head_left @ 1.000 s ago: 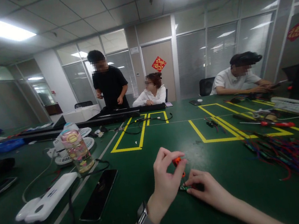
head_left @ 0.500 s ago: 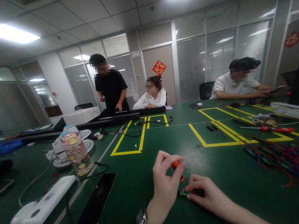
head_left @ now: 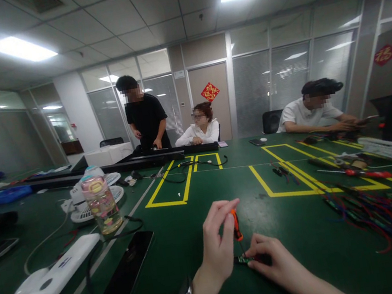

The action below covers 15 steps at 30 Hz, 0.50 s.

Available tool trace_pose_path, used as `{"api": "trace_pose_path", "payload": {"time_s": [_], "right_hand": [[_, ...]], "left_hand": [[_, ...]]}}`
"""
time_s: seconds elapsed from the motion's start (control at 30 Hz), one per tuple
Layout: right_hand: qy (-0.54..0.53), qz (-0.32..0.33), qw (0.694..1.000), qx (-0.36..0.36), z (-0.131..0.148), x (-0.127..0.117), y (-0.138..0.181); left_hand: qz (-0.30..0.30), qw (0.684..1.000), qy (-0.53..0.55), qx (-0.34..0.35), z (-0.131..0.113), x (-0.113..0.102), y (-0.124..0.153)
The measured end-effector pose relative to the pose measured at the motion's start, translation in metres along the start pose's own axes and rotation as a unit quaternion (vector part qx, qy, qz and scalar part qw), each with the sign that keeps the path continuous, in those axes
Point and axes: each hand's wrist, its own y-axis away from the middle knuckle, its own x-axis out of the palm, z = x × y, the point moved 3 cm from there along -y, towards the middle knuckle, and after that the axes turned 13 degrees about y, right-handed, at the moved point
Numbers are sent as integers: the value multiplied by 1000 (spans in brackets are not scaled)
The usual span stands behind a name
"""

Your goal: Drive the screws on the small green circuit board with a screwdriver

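Observation:
My left hand [head_left: 216, 249], with a watch on its wrist, pinches the orange handle of a small screwdriver [head_left: 236, 225] held upright, tip down. The tip meets a small green circuit board [head_left: 243, 259] lying on the green table [head_left: 180, 230]. My right hand [head_left: 273, 262] rests on the table and pins that board with its fingertips closed on it. Most of the board is hidden under the fingers.
A black phone [head_left: 128, 267], a white power bank [head_left: 56, 269], a drink bottle [head_left: 101, 204] and a small fan [head_left: 87, 197] lie to the left. A tangle of red and blue wires [head_left: 384, 218] and a red screwdriver [head_left: 367, 172] sit at right. Three other people are at the far side.
The view has tilted up slightly. My left fingers have shifted on the screwdriver handle, which now stands more upright; my right hand stays on the board.

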Motion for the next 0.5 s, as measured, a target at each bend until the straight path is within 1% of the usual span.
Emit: {"api": "trace_pose_path", "payload": {"time_s": [0.07,0.13,0.2,0.3,0.33,0.43,0.5], "right_hand": [[-1,-1,1000,0,0,0,0],[-3,-3,1000,-1,0,0,-1],[-6,-6,1000,-5,0,0,-1],[-8,-3,1000,-5,1,0,0],[-9,-2,1000,-3,0,0,0],[-9,-2,1000,-2,0,0,-1],[-6,-3,1000,-1,0,0,-1]], "left_hand": [[17,1000,17,-4,-2,1,-1],[17,1000,17,2,-2,3,-1],[3,1000,4,8,0,4,0],[-44,999,-13,-5,5,1,3],[-43,999,-11,-11,5,1,3],[7,1000,17,-21,4,2,1],[20,999,28,-21,2,3,-1]]}}
